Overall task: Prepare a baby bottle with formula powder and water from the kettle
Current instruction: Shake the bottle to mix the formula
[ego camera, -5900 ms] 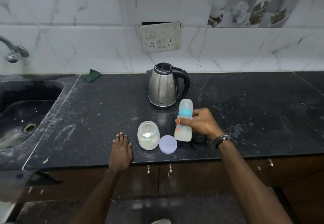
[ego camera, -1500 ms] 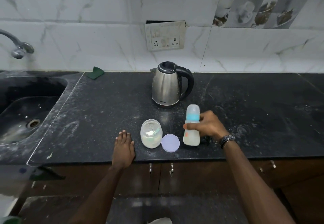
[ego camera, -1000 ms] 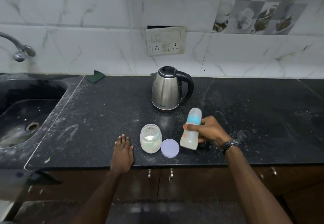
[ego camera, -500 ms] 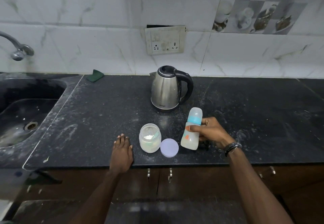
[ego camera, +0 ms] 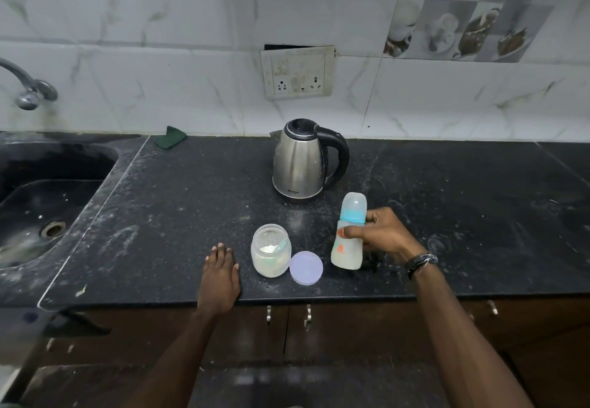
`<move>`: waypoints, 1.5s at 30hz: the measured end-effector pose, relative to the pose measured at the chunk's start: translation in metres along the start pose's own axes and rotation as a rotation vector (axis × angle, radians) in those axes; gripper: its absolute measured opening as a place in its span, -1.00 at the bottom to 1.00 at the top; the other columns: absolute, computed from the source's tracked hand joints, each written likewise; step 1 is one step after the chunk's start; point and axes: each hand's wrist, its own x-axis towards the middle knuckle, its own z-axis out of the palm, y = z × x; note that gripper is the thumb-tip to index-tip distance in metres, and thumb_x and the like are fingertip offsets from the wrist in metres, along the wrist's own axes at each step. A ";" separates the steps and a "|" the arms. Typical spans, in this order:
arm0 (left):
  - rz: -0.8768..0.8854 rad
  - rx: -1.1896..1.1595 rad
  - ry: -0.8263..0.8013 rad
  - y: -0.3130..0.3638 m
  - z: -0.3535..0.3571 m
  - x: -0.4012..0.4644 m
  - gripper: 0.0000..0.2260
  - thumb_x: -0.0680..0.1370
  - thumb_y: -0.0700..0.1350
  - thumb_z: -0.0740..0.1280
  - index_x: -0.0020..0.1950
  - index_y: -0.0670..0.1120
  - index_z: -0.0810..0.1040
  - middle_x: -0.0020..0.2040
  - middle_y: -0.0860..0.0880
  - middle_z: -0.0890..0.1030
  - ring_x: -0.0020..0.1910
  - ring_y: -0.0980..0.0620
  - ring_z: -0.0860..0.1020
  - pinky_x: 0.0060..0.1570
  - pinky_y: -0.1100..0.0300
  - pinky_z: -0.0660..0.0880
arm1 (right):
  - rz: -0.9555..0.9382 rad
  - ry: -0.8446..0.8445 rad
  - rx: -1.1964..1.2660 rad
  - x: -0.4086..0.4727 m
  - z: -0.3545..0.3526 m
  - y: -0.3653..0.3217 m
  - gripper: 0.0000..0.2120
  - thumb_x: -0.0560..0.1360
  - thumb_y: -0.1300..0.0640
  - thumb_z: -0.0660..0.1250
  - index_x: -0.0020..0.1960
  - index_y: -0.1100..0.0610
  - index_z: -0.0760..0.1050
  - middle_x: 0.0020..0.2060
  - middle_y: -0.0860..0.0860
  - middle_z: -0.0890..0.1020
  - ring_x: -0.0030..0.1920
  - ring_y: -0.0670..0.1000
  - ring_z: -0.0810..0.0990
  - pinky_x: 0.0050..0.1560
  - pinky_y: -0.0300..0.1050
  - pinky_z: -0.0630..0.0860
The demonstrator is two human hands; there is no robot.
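Landmark: the kettle (ego camera: 301,161) stands on the counter (ego camera: 178,203) toward the wall, lid shut, handle to its right.
Bottle: the bottle (ego camera: 348,232) is in front of the kettle and slightly right, capped, collar blue, body cloudy white, leaning a little left, base at or just off the counter; I cannot tell which.
Why so held: by my reading the cap is on and the mix is inside, so the lean fits swirling or shaking.
Right hand: the right hand (ego camera: 381,235) wraps the bottle's middle, thumb across the front, fingers curled behind; a firm grip.
Left hand: the left hand (ego camera: 220,275) lies flat near the counter's front edge, in front and left of the kettle, fingers straight and together, holding nothing; it looks like a brace.
Jar: 1 jar (ego camera: 270,249) of powder sits in front of the kettle, open, a scoop inside.
Lid: its lid (ego camera: 306,267) lies flat, touching the jar's right side, between jar and bottle; likely left off for more scooping.
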 end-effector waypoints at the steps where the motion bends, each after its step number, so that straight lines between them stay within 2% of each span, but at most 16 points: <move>1: 0.000 0.004 0.001 0.000 0.000 0.000 -0.57 0.67 -0.12 0.10 0.51 -0.28 0.25 0.56 -0.26 0.19 0.57 -0.20 0.11 0.55 -0.01 0.00 | 0.009 0.019 -0.021 0.000 0.000 0.000 -0.69 0.21 0.05 0.64 -0.09 0.09 0.68 -0.12 0.01 0.74 -0.15 -0.06 0.72 -0.09 -0.05 0.67; 4: 0.001 0.007 0.003 0.000 0.000 0.000 -0.57 0.67 -0.14 0.11 0.51 -0.28 0.27 0.55 -0.27 0.20 0.57 -0.21 0.12 0.55 -0.03 0.02 | -0.055 0.105 -0.127 -0.001 0.000 -0.002 -0.57 0.21 0.04 0.65 0.05 0.07 0.66 -0.09 -0.05 0.72 -0.07 -0.04 0.70 0.05 0.00 0.62; 7: 0.001 0.000 0.007 0.001 -0.001 0.000 -0.57 0.67 -0.13 0.11 0.51 -0.28 0.26 0.56 -0.26 0.20 0.57 -0.21 0.12 0.55 -0.02 0.01 | -0.006 -0.035 -0.063 -0.003 -0.001 -0.002 -0.65 0.22 0.10 0.65 -0.03 0.08 0.66 -0.12 -0.04 0.74 -0.12 -0.07 0.72 0.03 0.03 0.66; 11: 0.007 0.003 0.012 0.001 0.000 -0.001 -0.57 0.67 -0.13 0.11 0.51 -0.28 0.26 0.55 -0.26 0.20 0.57 -0.21 0.12 0.55 -0.02 0.01 | -0.025 0.171 -0.247 -0.002 -0.002 -0.002 -0.53 0.18 -0.04 0.64 0.03 0.07 0.65 -0.09 -0.02 0.71 -0.06 0.01 0.68 0.03 0.07 0.62; 13: 0.006 0.000 0.014 0.001 0.000 0.000 -0.57 0.67 -0.13 0.11 0.51 -0.28 0.26 0.56 -0.26 0.20 0.57 -0.21 0.12 0.56 -0.02 0.01 | -0.064 0.090 -0.164 -0.003 0.000 -0.002 -0.52 0.19 0.03 0.65 0.07 0.07 0.65 -0.07 -0.04 0.72 -0.04 -0.03 0.69 0.09 0.06 0.61; 15: 0.008 -0.001 0.020 0.000 0.000 0.000 -0.58 0.67 -0.14 0.11 0.50 -0.28 0.28 0.55 -0.27 0.20 0.57 -0.21 0.12 0.56 -0.03 0.02 | -0.026 0.074 -0.119 -0.005 0.000 -0.003 -0.61 0.20 0.00 0.65 -0.02 0.04 0.67 -0.12 -0.06 0.73 -0.09 -0.07 0.70 0.05 0.03 0.64; 19: 0.007 0.001 0.018 0.000 0.001 0.000 -0.59 0.67 -0.13 0.11 0.49 -0.28 0.29 0.55 -0.27 0.21 0.57 -0.21 0.13 0.56 -0.03 0.02 | 0.029 0.147 -0.433 -0.005 -0.003 -0.005 -0.53 0.14 -0.12 0.63 -0.03 0.04 0.64 -0.14 -0.02 0.68 -0.11 0.02 0.66 -0.10 -0.05 0.59; 22: 0.018 0.000 0.027 -0.001 0.002 0.000 -0.58 0.67 -0.14 0.12 0.49 -0.28 0.29 0.54 -0.27 0.22 0.56 -0.22 0.13 0.56 -0.04 0.03 | -0.013 -0.091 -0.201 -0.008 0.003 -0.003 -0.65 0.22 0.08 0.66 -0.04 0.09 0.67 -0.10 0.02 0.74 -0.10 -0.04 0.72 0.03 0.02 0.65; 26: 0.013 0.010 0.019 -0.002 0.002 0.001 -0.58 0.67 -0.14 0.12 0.49 -0.29 0.29 0.54 -0.28 0.22 0.56 -0.22 0.14 0.56 -0.04 0.03 | 0.004 0.115 -0.215 -0.003 0.005 -0.007 -0.60 0.18 -0.03 0.65 -0.05 0.06 0.64 -0.13 -0.03 0.70 -0.12 -0.02 0.68 -0.04 -0.01 0.62; 29: 0.020 0.004 0.022 -0.002 0.002 0.001 -0.58 0.67 -0.13 0.12 0.50 -0.28 0.28 0.55 -0.27 0.21 0.57 -0.21 0.12 0.56 -0.05 0.03 | -0.029 -0.033 -0.211 -0.008 0.010 -0.006 -0.60 0.16 0.02 0.67 -0.07 0.09 0.67 -0.11 0.02 0.74 -0.12 -0.04 0.72 -0.04 0.00 0.66; 33: 0.007 0.008 0.013 -0.003 0.003 0.000 -0.58 0.67 -0.13 0.12 0.50 -0.29 0.28 0.55 -0.27 0.21 0.57 -0.22 0.12 0.56 -0.04 0.02 | -0.003 0.147 -0.239 -0.002 0.009 -0.005 -0.59 0.16 -0.08 0.64 -0.08 0.04 0.63 -0.15 -0.03 0.70 -0.14 -0.02 0.67 -0.10 -0.05 0.61; 36: 0.014 0.005 0.022 -0.002 0.003 0.002 -0.58 0.67 -0.14 0.12 0.49 -0.29 0.28 0.55 -0.28 0.22 0.56 -0.22 0.13 0.56 -0.05 0.03 | -0.007 -0.001 -0.254 -0.007 0.010 -0.003 -0.60 0.14 -0.05 0.66 -0.10 0.05 0.65 -0.16 -0.05 0.72 -0.13 -0.04 0.70 -0.07 -0.01 0.65; 38: 0.014 0.003 0.023 -0.002 0.003 0.001 -0.58 0.66 -0.15 0.13 0.49 -0.30 0.29 0.54 -0.29 0.23 0.56 -0.24 0.14 0.55 -0.07 0.05 | -0.034 0.051 -0.213 -0.007 0.012 -0.002 -0.66 0.19 0.01 0.66 -0.10 0.05 0.65 -0.11 0.00 0.73 -0.11 -0.03 0.71 -0.04 0.02 0.66; 40: 0.007 0.005 0.018 -0.002 0.004 0.000 -0.58 0.66 -0.15 0.14 0.48 -0.30 0.30 0.54 -0.29 0.23 0.56 -0.24 0.14 0.55 -0.07 0.05 | -0.007 0.144 -0.247 -0.002 0.009 -0.002 -0.62 0.16 -0.09 0.64 -0.12 0.02 0.63 -0.16 -0.04 0.70 -0.15 -0.02 0.67 -0.13 -0.05 0.61; 42: 0.008 0.008 0.018 -0.003 0.003 0.001 -0.58 0.67 -0.14 0.12 0.50 -0.29 0.28 0.55 -0.28 0.21 0.57 -0.23 0.13 0.56 -0.05 0.03 | 0.030 0.087 -0.263 -0.006 0.009 -0.004 -0.61 0.13 -0.12 0.64 -0.16 0.03 0.62 -0.20 -0.05 0.69 -0.18 -0.03 0.67 -0.19 -0.07 0.59; 45: 0.012 0.011 0.023 -0.002 0.003 0.001 -0.57 0.67 -0.13 0.11 0.50 -0.28 0.27 0.55 -0.27 0.20 0.57 -0.22 0.12 0.56 -0.04 0.02 | -0.040 0.042 -0.213 -0.007 0.011 -0.002 -0.67 0.21 0.04 0.66 -0.09 0.06 0.66 -0.11 0.02 0.74 -0.15 -0.05 0.71 -0.07 0.02 0.67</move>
